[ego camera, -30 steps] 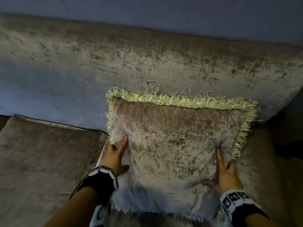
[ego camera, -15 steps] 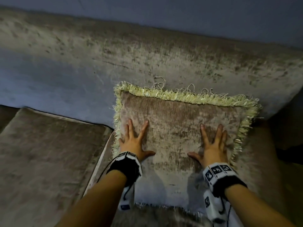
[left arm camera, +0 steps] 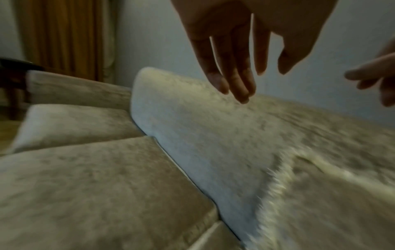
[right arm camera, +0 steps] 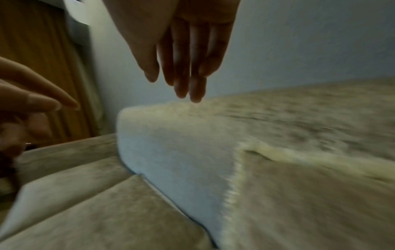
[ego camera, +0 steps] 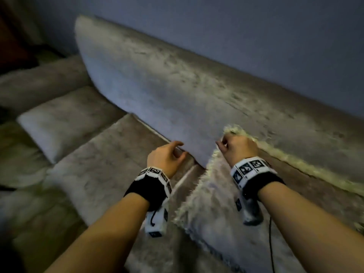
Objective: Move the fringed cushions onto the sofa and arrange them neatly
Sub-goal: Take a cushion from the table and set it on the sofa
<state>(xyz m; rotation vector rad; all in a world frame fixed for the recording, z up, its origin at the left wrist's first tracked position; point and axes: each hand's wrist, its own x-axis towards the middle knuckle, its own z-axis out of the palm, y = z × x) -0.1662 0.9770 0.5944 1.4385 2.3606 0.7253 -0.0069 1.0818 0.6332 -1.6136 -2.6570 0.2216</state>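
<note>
A taupe velvet fringed cushion (ego camera: 214,205) with a pale yellow fringe leans against the sofa backrest (ego camera: 177,85) at the right of the head view. My right hand (ego camera: 226,143) hovers over its top left corner, fingers loosely curled and holding nothing. My left hand (ego camera: 177,150) hangs just left of the cushion above the seat, also relaxed and empty. In the left wrist view, the left hand (left arm camera: 245,67) dangles in the air above the backrest and the cushion (left arm camera: 331,203). The right wrist view shows the right hand (right arm camera: 181,67) likewise clear of the cushion (right arm camera: 310,194).
The sofa seat (ego camera: 102,166) stretches left of the cushion, with another seat pad (ego camera: 65,119) and a low armrest (ego camera: 39,81) beyond. An orange curtain (left arm camera: 64,33) hangs at the far left against the grey wall. A thin black cable (ego camera: 270,243) dangles from my right wrist.
Both hands have lifted off the cushion face, where they were pressing flat, and now hang relaxed. The head view has swung left, so the cushion sits at the right.
</note>
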